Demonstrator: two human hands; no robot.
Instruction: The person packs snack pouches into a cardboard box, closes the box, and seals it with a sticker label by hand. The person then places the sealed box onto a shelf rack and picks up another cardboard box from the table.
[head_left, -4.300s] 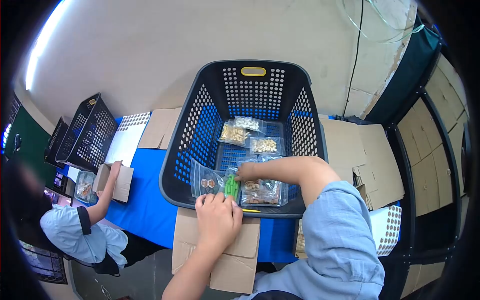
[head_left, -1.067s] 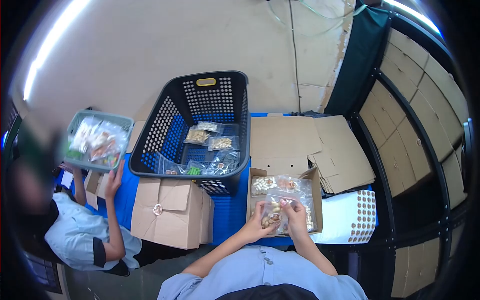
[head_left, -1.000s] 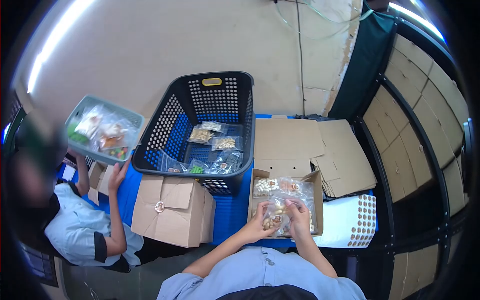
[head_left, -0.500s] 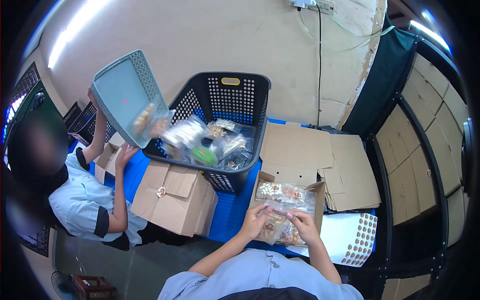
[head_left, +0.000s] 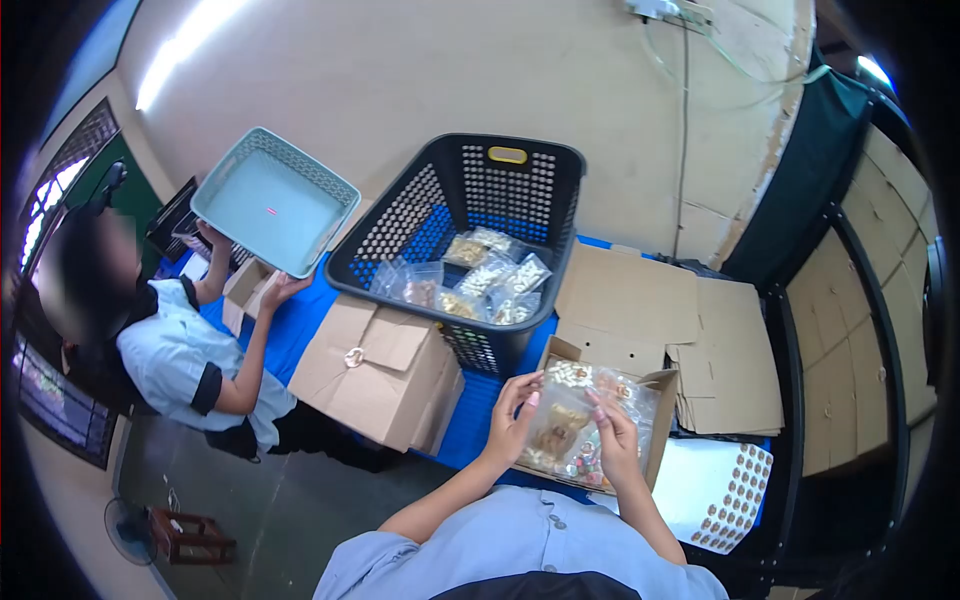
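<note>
A clear plastic bag of light brown snacks (head_left: 563, 432), somewhat blurred, is between my hands over an open cardboard box (head_left: 660, 425). My left hand (head_left: 512, 418) has thumb and fingers at the bag's upper left edge. At its upper right edge are the fingertips of my right hand (head_left: 617, 438). Inside the box lie more clear bags, among them one with white pieces (head_left: 570, 374) and one with colourful pieces (head_left: 588, 465). The lower part of the bag overlaps these.
A black perforated basket (head_left: 455, 180) holds several snack bags. At left, a co-worker (head_left: 190, 345) holds a pale green tray basket (head_left: 275, 205). Closed cartons (head_left: 350, 385), flattened cardboard (head_left: 735, 350) and a sticker sheet (head_left: 710, 490) surround the box. Shelving (head_left: 835, 330) with cartons stands right.
My hands have moved apart along the bag's top, and the bag sits more over the box's middle. The co-worker's tray has tipped back, and its falling bags now lie in the black basket.
</note>
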